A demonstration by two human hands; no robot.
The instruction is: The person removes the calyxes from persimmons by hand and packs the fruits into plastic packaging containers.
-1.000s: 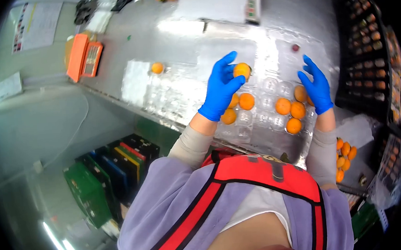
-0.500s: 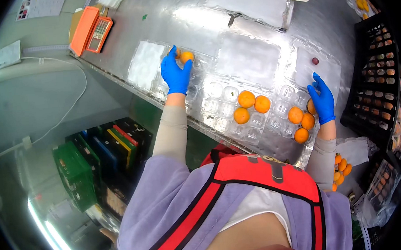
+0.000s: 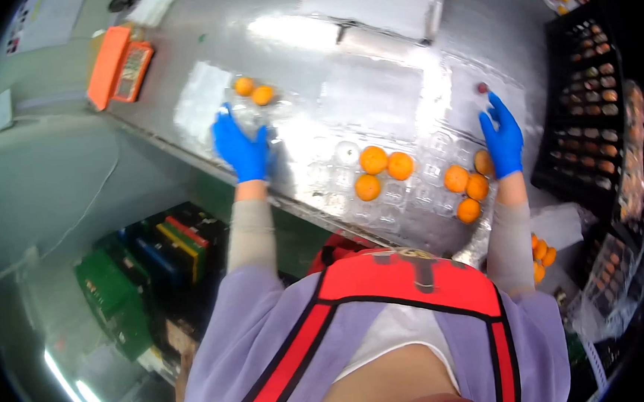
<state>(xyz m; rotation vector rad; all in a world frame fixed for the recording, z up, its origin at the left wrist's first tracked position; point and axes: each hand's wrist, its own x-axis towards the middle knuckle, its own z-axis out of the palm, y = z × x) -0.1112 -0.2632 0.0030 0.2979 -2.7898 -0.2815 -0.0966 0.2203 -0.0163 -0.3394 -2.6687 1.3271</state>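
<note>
My left hand (image 3: 240, 145), in a blue glove, is open over the near edge of the left clear tray, with nothing in it. Just beyond its fingertips, two orange fruits (image 3: 262, 94) sit side by side in that tray. Three orange fruits (image 3: 373, 160) rest in the middle clear tray (image 3: 335, 181). My right hand (image 3: 503, 134), also gloved in blue, is open beside the right tray, where several orange fruits (image 3: 456, 178) lie. One of those fruits touches or nearly touches its edge. A small dark red fruit (image 3: 482, 87) lies beyond its fingertips.
An orange scale (image 3: 120, 68) stands at the table's left edge. On the right is a black crate (image 3: 581, 108); loose orange fruits (image 3: 542, 253) lie below it. A flat white tray (image 3: 368, 3) is at the back. Green and black crates (image 3: 116, 301) stand below the table on the left.
My left hand first carried an orange fruit left and set it beside another in the left tray. It has since let go and drawn back. My right hand stays by the right tray.
</note>
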